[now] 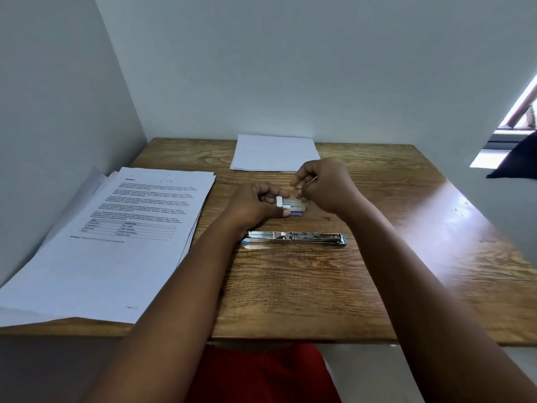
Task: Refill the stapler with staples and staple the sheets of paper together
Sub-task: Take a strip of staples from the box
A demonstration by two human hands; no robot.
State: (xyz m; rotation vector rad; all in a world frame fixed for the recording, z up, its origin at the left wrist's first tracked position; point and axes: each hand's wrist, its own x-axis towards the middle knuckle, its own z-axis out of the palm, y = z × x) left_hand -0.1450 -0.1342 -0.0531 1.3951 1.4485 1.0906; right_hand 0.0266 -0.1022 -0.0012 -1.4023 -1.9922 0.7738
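A: Report the counter (290,286), left to right.
B: I see the printed sheets (116,234) stacked at the left edge. My left hand (255,205) grips the staple box (295,206), thumb and fingers curled round it. My right hand (322,186) pinches a staple strip (310,180) just above the box.
A: Stapler position?
B: The stapler (293,238) lies opened flat, nearer me than both hands, untouched. Blank sheets (274,152) rest at the far edge.

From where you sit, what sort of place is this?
Probably a small office or study corner: a wooden desk set against plain white walls, stacks of printed white paper, and an opened silver-and-blue stapler.
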